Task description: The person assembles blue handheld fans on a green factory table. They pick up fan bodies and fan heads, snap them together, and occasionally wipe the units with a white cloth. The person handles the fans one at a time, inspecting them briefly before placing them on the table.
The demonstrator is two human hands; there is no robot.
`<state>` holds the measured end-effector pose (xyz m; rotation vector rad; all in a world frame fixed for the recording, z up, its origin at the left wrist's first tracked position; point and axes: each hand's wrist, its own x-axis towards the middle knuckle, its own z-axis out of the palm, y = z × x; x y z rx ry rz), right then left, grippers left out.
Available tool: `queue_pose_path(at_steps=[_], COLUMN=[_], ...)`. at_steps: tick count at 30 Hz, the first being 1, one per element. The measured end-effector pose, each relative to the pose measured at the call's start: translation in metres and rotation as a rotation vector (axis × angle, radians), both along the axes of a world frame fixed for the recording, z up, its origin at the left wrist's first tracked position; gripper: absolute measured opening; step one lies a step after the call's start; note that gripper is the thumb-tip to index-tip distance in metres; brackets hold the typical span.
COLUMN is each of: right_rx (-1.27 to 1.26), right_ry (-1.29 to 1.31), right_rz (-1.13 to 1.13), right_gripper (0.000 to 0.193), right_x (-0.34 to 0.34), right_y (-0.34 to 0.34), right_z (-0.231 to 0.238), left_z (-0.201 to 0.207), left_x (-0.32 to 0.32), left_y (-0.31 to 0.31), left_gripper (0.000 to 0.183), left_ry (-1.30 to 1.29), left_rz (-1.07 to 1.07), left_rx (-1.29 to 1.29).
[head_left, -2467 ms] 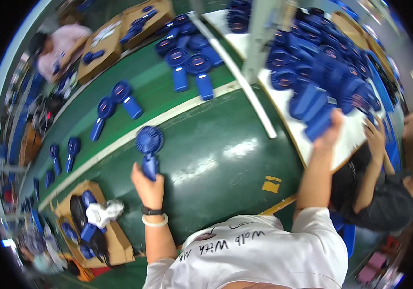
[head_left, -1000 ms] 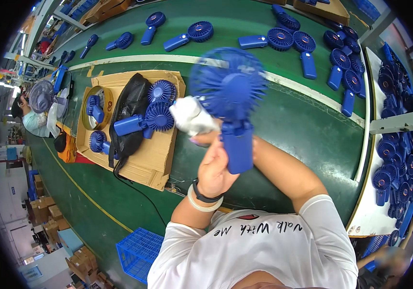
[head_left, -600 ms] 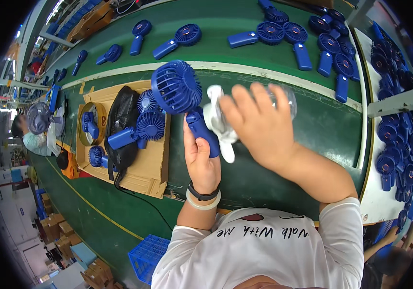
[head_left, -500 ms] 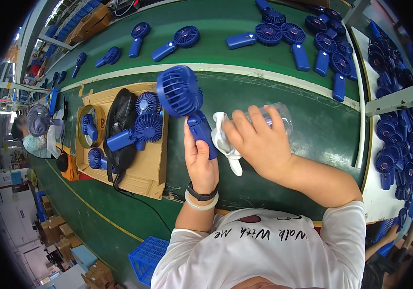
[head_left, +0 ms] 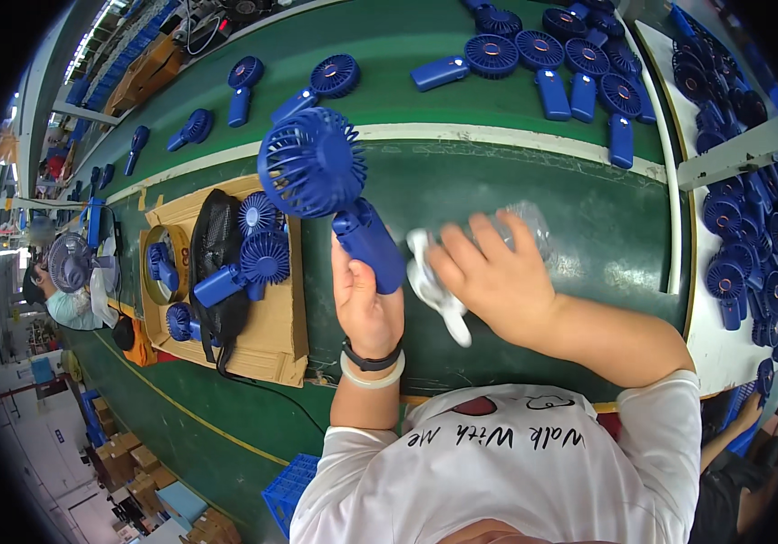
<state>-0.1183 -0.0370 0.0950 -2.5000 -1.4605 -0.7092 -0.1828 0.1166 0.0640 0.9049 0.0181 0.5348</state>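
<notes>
My left hand (head_left: 368, 308) is wrapped round the handle of a blue handheld fan (head_left: 316, 163), its round caged head tilted up over the bench. In my right hand (head_left: 502, 281) is a crumpled white cloth (head_left: 436, 288), its ends hanging out on the side toward the fan. The cloth is close to the fan handle but apart from it. Beyond my right knuckles shows a clear plastic container (head_left: 529, 228), partly hidden by the fingers; whether the hand touches it I cannot tell.
A cardboard tray (head_left: 276, 349) on the left bears several blue fans, a black mesh pouch (head_left: 217, 238) and a tape roll (head_left: 180, 263). More fans lie on the green conveyor (head_left: 380, 91) beyond a white rail. On the right, a white board (head_left: 693, 354) carries many fans. Other people are nearby.
The fan in my left hand has shifted a little left and its head is turned differently. My right hand and the white cloth have moved slightly toward me. The whole view has shifted slightly.
</notes>
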Motion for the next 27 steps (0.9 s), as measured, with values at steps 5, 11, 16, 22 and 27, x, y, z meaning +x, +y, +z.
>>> queue_pose_path(at_steps=[5, 11, 16, 22, 27], right_rx=[0.143, 0.254, 0.705, 1.039, 1.125], right_ry=[0.714, 0.84, 1.367, 1.934, 1.897], right_rz=[0.005, 0.022, 0.327, 0.743, 0.694], right_gripper=[0.049, 0.055, 0.061, 0.046, 0.038], right_x=[0.014, 0.018, 0.021, 0.011, 0.02], right_y=[-0.011, 0.023, 0.08, 0.129, 0.105], right_z=[-0.002, -0.026, -0.04, -0.049, -0.068], left_z=[0.004, 0.014, 0.046, 0.071, 0.061], left_x=[-0.005, -0.021, -0.037, -0.021, 0.008], left_y=[0.02, 0.034, 0.016, -0.033, -0.062], left_gripper=[0.043, 0.042, 0.056, 0.064, 0.052], left_ry=[-0.096, -0.099, -0.015, 0.092, 0.138], left_rz=[-0.305, -0.324, -0.221, -0.5, -0.498], left_rx=[-0.237, -0.245, 0.011, -0.04, -0.068])
